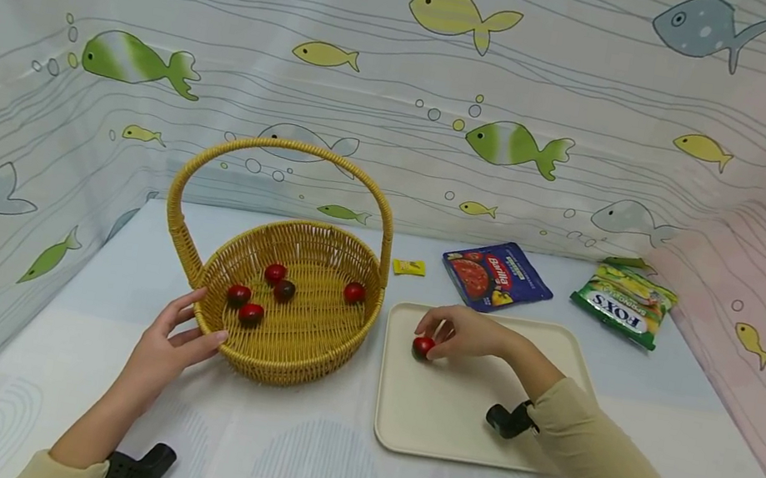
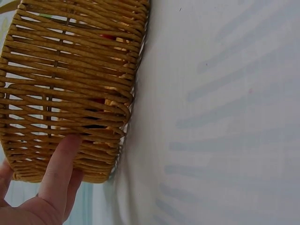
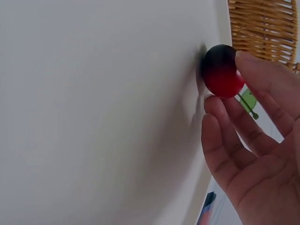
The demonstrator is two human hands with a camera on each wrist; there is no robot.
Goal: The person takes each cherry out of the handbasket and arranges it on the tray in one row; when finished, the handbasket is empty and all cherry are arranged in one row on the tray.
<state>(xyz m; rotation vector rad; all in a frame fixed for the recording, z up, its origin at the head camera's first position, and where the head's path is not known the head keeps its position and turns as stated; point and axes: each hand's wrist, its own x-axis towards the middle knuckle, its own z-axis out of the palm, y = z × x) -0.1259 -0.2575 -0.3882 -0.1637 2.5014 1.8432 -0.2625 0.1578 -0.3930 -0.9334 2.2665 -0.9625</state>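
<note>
My right hand (image 1: 462, 333) is over the beige tray (image 1: 408, 425), thumb and fingers pinching a dark-and-red cherry (image 3: 220, 70) with a thin green stem. The cherry is close to the tray's surface; whether it touches is unclear. On the left stands a yellow wicker basket (image 1: 287, 358) with a tall arched handle. Several cherries lie inside, one of them a red cherry (image 1: 354, 293) by the right wall. My left hand (image 1: 167, 347) touches the basket's near left side with extended, spread fingers; in the left wrist view a fingertip (image 2: 70, 143) rests on the outer weave.
Behind the tray lie a blue Barilla pouch (image 1: 498, 277) and a green Fox's bag (image 1: 625, 303). A small yellow packet (image 1: 409, 267) is just right of the handle. A fish-patterned cloth (image 1: 405, 107) forms the back and side walls.
</note>
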